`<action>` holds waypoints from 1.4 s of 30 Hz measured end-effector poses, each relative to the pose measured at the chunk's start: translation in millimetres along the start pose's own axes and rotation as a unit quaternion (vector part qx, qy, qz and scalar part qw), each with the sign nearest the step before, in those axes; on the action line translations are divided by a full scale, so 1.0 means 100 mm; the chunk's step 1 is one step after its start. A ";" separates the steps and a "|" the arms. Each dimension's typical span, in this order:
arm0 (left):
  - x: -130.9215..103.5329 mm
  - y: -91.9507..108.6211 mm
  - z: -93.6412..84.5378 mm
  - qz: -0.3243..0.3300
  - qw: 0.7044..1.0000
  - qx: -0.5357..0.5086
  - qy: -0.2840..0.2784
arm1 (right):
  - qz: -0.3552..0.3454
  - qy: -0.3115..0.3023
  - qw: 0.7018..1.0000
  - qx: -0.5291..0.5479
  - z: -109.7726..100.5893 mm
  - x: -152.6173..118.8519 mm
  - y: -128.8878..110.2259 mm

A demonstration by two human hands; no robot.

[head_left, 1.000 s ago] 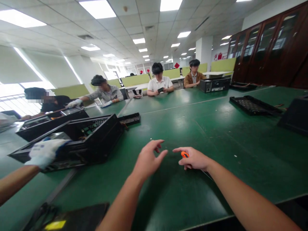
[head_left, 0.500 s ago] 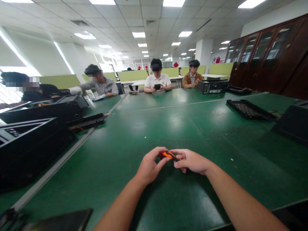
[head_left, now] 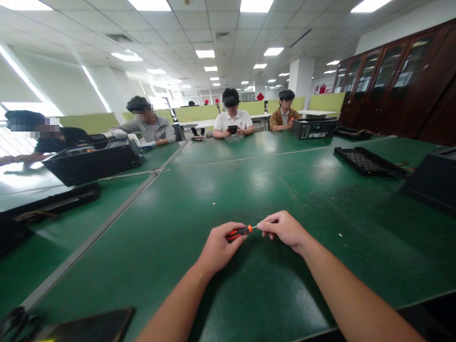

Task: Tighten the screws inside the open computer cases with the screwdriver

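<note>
An orange and black screwdriver (head_left: 238,233) is held between my two hands above the green table (head_left: 270,294). The fingers of my left hand (head_left: 221,242) are wrapped round its handle. My right hand (head_left: 283,230) pinches the thin metal shaft, which points to the right. The tip of the shaft is partly hidden by my right fingers.
A computer case (head_left: 96,161) and a black tray (head_left: 57,202) lie at the left. Another case (head_left: 315,128) stands at the back, with a black panel (head_left: 370,161) nearer on the right. Several people sit round the table. A dark flat object (head_left: 89,327) lies at the lower left.
My right hand has gone from the handle to the shaft, and the shaft now shows between my hands. At the left, the computer cases and the tray have shifted away to the left and back.
</note>
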State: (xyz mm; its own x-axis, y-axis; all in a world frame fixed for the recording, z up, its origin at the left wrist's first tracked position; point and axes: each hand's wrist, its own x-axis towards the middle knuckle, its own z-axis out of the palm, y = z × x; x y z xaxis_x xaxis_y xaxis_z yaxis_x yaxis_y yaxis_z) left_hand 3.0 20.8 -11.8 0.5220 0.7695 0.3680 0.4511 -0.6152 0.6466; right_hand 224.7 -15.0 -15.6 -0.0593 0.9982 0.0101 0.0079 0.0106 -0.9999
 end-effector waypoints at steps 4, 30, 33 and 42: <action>-0.01 0.11 0.00 0.031 0.997 0.011 -0.074 | -0.049 0.046 0.997 0.037 0.03 0.00 -0.02; 0.00 0.08 -0.03 0.035 0.999 0.017 0.016 | -0.091 0.121 0.977 0.147 -0.03 -0.04 -0.04; 0.00 0.06 -0.05 0.025 0.998 0.043 -0.031 | -0.063 0.139 0.986 0.061 -0.08 0.02 0.01; 0.01 0.00 -0.03 -0.007 0.992 0.080 -0.097 | -0.058 0.137 0.986 -0.071 -0.05 0.07 0.11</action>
State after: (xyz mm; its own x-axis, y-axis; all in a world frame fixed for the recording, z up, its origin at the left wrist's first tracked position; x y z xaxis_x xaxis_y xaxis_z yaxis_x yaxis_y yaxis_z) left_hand 1.8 22.3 -9.2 0.6379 0.7399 0.2134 0.5607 -0.6362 0.5300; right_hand 229.1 -7.8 -26.9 0.2028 0.9682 0.1464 0.1574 0.1153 -0.9808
